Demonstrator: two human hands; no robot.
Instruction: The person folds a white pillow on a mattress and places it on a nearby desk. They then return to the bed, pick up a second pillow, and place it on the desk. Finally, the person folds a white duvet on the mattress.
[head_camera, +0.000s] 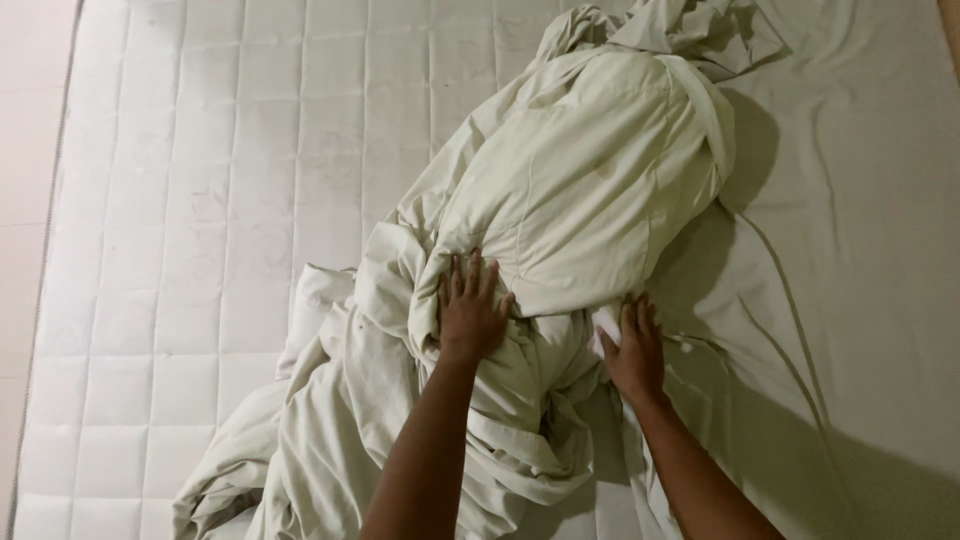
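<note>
A bulky pale green duvet (580, 170) lies bunched in a heap across the middle of a white quilted mattress (200, 200). My left hand (470, 305) presses flat on the near part of the heap, fingers spread over the crumpled fabric. My right hand (633, 350) rests at the heap's right lower edge, fingers against a small white bit of fabric (607, 325) under the duvet. Loose folds of the same cloth (330, 440) trail toward me between and left of my arms.
A smooth pale sheet (860, 250) covers the right side of the mattress, with long creases. The mattress's left edge (45, 270) meets a light floor (25, 120) at the far left.
</note>
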